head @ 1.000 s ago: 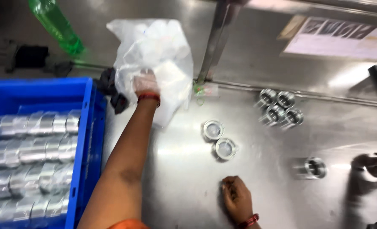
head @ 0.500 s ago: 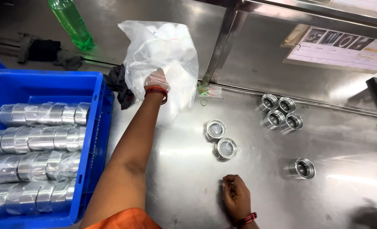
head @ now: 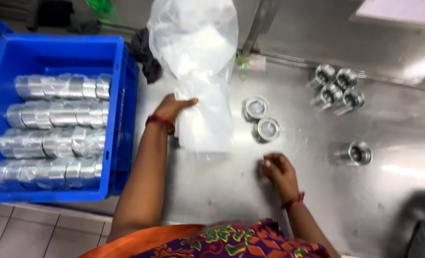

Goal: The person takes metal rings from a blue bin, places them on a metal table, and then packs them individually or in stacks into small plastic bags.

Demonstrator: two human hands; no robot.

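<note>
A clear plastic bag lies on the steel worktable, bunched high at its far end and stretched flat toward the person. The left hand grips its left edge about midway along, fingers pinched into the film, so the bag spreads to the right of and beyond that hand. The right hand rests on the bare metal nearer the body, fingers curled loosely under, clear of the bag and holding nothing that can be seen. Just right of the bag's lower part lie two round metal fittings, close together and open ends up. Farther right and toward the back stands a cluster of four more fittings, packed tightly, and one single fitting lies on its side well apart from both groups, which makes seven loose pieces in all. To the left of the left arm sits a blue plastic crate, hanging partly over the table edge, with four rows of film-wrapped metal parts laid lengthwise inside. Behind the crate's far corner a dark cloth lies against the bag, and a green bottle shows at the top edge, blurred.
</note>
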